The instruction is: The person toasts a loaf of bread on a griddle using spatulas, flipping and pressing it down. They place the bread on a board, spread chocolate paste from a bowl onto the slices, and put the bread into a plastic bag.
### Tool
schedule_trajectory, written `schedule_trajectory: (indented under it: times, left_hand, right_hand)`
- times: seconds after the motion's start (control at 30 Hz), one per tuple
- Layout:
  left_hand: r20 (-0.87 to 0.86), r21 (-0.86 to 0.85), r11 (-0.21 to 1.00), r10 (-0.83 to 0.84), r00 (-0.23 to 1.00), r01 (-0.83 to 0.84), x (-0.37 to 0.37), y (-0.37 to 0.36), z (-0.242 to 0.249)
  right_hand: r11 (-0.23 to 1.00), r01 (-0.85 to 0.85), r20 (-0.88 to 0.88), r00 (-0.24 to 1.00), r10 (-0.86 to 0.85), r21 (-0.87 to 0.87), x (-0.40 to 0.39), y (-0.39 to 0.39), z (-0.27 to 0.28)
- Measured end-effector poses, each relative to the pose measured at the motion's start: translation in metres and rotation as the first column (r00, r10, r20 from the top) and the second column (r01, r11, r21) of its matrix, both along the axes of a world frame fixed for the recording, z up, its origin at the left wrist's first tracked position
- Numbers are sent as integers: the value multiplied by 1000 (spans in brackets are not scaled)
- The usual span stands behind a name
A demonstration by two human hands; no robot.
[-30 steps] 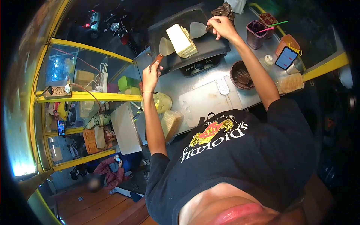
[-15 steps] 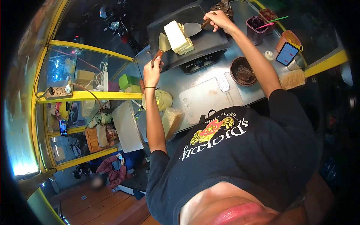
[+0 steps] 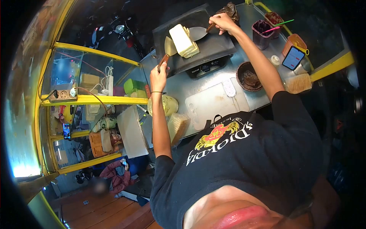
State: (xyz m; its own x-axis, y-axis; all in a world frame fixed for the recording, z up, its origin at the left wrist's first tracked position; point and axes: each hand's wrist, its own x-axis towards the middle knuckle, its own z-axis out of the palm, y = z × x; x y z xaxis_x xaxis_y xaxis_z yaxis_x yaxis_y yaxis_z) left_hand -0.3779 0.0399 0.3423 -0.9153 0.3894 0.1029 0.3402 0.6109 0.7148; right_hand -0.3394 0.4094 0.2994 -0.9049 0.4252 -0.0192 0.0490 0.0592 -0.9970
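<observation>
A stack of pale bread slices (image 3: 183,41) lies on a dark flat griddle (image 3: 217,47) over a black stove (image 3: 207,67). My left hand (image 3: 158,77) is closed round the wooden handle of a spatula (image 3: 170,45), whose blade is at the stack's left side. My right hand (image 3: 223,23) grips the handle of a second spatula (image 3: 198,33), its blade against or close beside the stack's right side. Whether either blade reaches under the bread cannot be made out.
A white cutting board (image 3: 202,105) lies nearer me, beside a brown bowl (image 3: 249,76). Dark containers (image 3: 263,34) and a phone (image 3: 293,58) stand right. Bagged bread (image 3: 178,128) and a yellowish tub (image 3: 168,105) are near my left forearm. A seated person (image 3: 120,177) is at lower left.
The whole view has shifted slightly, moving the scene a little right and down. Both hands keep their spatulas beside the bread stack.
</observation>
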Motion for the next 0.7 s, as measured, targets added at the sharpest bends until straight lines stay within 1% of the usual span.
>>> schedule_trajectory:
  times: [0.03, 0.1, 0.2, 0.23, 0.3, 0.37, 0.4, 0.47, 0.5, 0.53, 0.57, 0.6, 0.63, 0.7]
  left_hand:
    - [-2, 0, 1000, 1, 1000, -1, -2, 0, -2]
    - [-3, -27, 1000, 5, 1000, -5, -4, -1, -5]
    - [-51, -65, 998, 11, 999, -14, 3, -3, 1]
    - [-65, -92, 996, 10, 998, -16, 5, -3, 2]
    - [-70, -88, 996, 20, 997, -27, 4, 1, 2]
    - [-165, -148, 989, -13, 986, -12, 4, 6, 0]
    - [-166, -189, 982, -25, 986, -7, 2, 9, 1]
    - [-171, -187, 982, -38, 985, 6, -8, 14, -3]
    - [-176, -184, 983, -52, 983, 19, -15, 19, -4]
    - [-219, -176, 984, -81, 972, 43, -23, 23, -7]
    - [-216, -174, 984, -79, 973, 41, -31, 25, -14]
    - [-235, -206, 978, -89, 968, 40, -39, 28, -20]
    - [-256, -238, 970, -103, 961, 41, -38, 33, -16]
    - [-237, -247, 966, -130, 963, 70, -26, 34, -11]
  right_hand:
    - [1000, -23, -38, 999, 22, -17, -3, -1, -2]
    - [997, -58, -35, 998, 57, -41, -4, 1, -6]
    - [976, -170, 8, 985, 173, -135, -1, 5, -10]
    - [977, -169, 6, 985, 171, -132, -2, 4, -11]
    - [975, -117, 28, 992, 124, -188, -7, 2, -14]
    - [975, -100, 29, 994, 108, -197, -15, -3, -15]
    - [978, -49, 28, 998, 56, -204, -21, -6, -15]
    - [979, 42, 31, 999, -36, -202, -32, -8, -17]
    - [979, 40, 31, 999, -35, -199, -38, -6, -16]
    - [986, 45, 59, 998, -36, -159, -42, -5, -15]
    - [992, 48, 89, 995, -37, -119, -46, -4, -15]
    - [991, 33, 97, 995, -20, -133, -49, 0, -15]
    - [991, 37, 96, 995, -24, -132, -46, 2, -13]
    - [996, -6, 122, 992, 17, -88, -38, 8, -9]
